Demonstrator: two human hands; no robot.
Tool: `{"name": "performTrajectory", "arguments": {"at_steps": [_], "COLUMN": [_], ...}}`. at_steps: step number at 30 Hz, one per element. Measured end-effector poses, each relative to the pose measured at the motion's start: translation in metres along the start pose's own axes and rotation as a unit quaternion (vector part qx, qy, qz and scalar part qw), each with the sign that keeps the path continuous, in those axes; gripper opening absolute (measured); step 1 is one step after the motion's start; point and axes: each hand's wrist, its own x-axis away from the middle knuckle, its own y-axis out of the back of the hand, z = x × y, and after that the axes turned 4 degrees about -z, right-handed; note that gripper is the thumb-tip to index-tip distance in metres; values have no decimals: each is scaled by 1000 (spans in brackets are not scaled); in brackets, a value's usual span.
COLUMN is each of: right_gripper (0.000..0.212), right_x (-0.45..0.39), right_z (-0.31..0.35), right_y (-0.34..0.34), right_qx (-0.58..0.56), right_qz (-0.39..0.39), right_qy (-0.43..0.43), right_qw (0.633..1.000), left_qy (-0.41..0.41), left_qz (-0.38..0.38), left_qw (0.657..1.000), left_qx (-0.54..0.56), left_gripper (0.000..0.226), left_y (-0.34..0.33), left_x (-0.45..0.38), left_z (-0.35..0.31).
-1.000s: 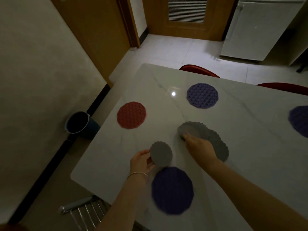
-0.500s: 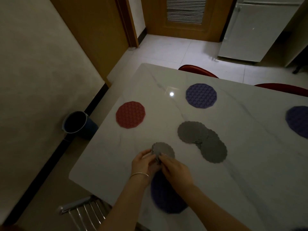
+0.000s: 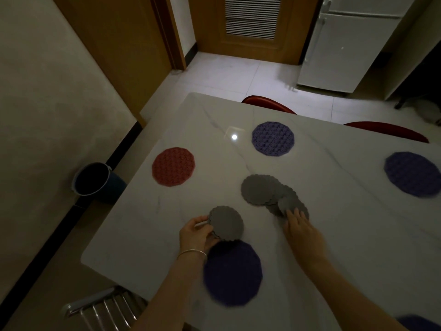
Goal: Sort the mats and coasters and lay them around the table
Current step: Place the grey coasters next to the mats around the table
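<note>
Left hand (image 3: 195, 235) grips a small stack of grey scalloped round coasters (image 3: 226, 223) just above the white marble tabletop (image 3: 334, 235), beside the near purple round woven mat (image 3: 232, 273). Right hand (image 3: 301, 231), fingers extended, rests its fingertips on the overlapping grey coaster pile (image 3: 267, 194) at tabletop centre. Red round mat (image 3: 173, 166) lies left of the pile.

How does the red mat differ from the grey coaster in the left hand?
The red mat is larger and has a plain many-sided outline; the grey coaster is smaller with a scalloped edge. The red mat lies flat and untouched on the table, while the grey coaster is gripped at its edge by the left hand. Both are round and thin.
</note>
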Motion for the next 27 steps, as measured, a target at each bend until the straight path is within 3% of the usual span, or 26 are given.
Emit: {"name": "performTrajectory", "arguments": {"at_steps": [4, 8, 11, 14, 18, 27], "right_gripper": [48, 56, 59, 52, 48, 38], "right_x": [4, 8, 13, 13, 14, 7], "right_z": [20, 71, 101, 112, 118, 108], "right_y": [15, 17, 7, -15, -30, -27], "right_qx": [-152, -186, -173, -155, -126, -173], "right_qz": [-119, -171, -114, -3, 52, 21], "right_qy": [-91, 45, 122, 124, 125, 123], "right_qw": [977, 967, 971, 980, 983, 977], "left_qy": [8, -14, -21, -10, 4, 21], "left_qz": [-2, 2, -8, -8, -11, 6], "left_qw": [1000, 999, 999, 999, 1000, 1000], "left_qx": [-4, -41, -49, -30, -2, -1], "left_gripper": [21, 20, 22, 20, 16, 24], "left_y": [-3, -6, -7, -6, -8, -13], "left_x": [-3, -4, -5, -5, -5, -6], "left_z": [3, 4, 5, 5, 6, 6]}}
